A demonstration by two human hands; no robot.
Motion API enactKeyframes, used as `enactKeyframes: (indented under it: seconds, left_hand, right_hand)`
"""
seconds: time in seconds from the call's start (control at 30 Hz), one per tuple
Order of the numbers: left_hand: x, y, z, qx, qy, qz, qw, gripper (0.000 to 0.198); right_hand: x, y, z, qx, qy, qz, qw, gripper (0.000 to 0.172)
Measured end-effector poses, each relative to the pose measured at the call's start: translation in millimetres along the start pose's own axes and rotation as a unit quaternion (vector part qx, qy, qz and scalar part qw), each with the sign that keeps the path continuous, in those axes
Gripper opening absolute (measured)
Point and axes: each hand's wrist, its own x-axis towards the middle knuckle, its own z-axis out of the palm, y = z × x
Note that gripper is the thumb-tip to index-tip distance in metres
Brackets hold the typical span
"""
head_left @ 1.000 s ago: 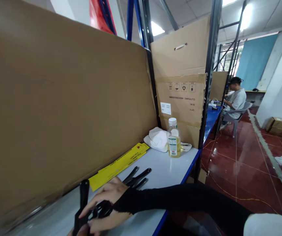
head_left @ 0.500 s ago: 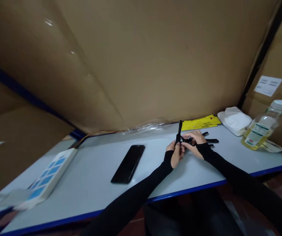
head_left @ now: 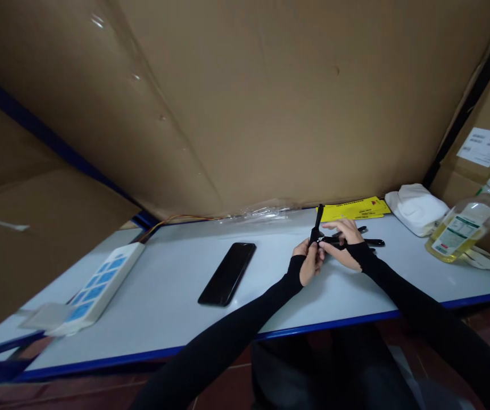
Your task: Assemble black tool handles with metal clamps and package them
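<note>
My left hand (head_left: pixel 308 263) is closed on a black handled piece (head_left: pixel 318 217) whose narrow end points up toward the cardboard. Beside it, my right hand (head_left: pixel 344 246) has its thumb at the base of that piece, with the other fingers spread above; whether it grips anything is hard to tell. Several more black pieces (head_left: pixel 375 242) lie on the table to the right, partly hidden by my right hand and sleeve. Yellow printed cards (head_left: pixel 351 209) lie just behind the hands.
A black phone (head_left: pixel 227 274) lies left of my hands on the table (head_left: pixel 163 296). Farther left sits a white power strip (head_left: pixel 99 287). Clear plastic (head_left: pixel 264 213) is at the back. White cloth (head_left: pixel 418 209) and a bottle of yellow liquid (head_left: pixel 458 230) stand right.
The view has shifted slightly. My right hand's fingers have lifted and spread apart somewhat, while my left hand still holds the black piece.
</note>
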Motion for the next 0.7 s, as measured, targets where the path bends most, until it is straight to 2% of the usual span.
enactKeyframes:
  seconds: [0.1, 0.23, 0.37, 0.6, 0.7]
  left_hand:
    - [-1, -1, -1.1, 0.002, -0.005, -0.003, 1.0, 0.048]
    - [-1, -1, -2.4, 0.002, 0.002, 0.0, 1.0, 0.048]
    - [-2, 0, -2.4, 0.004, -0.002, 0.019, 1.0, 0.049]
    - [-3, 2, -1.6, 0.008, -0.004, 0.021, 1.0, 0.05]
    - [-4, 3, -2.2, 0.014, -0.011, 0.02, 1.0, 0.05]
  right_hand:
    - [0, -3, 2, -0.001, -0.02, -0.013, 1.0, 0.019]
    - [-1, -13, 4, 0.02, 0.011, 0.012, 1.0, 0.034]
    - [-2, -16, 6, 0.02, -0.014, 0.019, 1.0, 0.023]
    - [-1, -13, 5, 0.017, 0.011, -0.008, 1.0, 0.04]
    - [-1, -13, 5, 0.011, -0.016, -0.022, 1.0, 0.019]
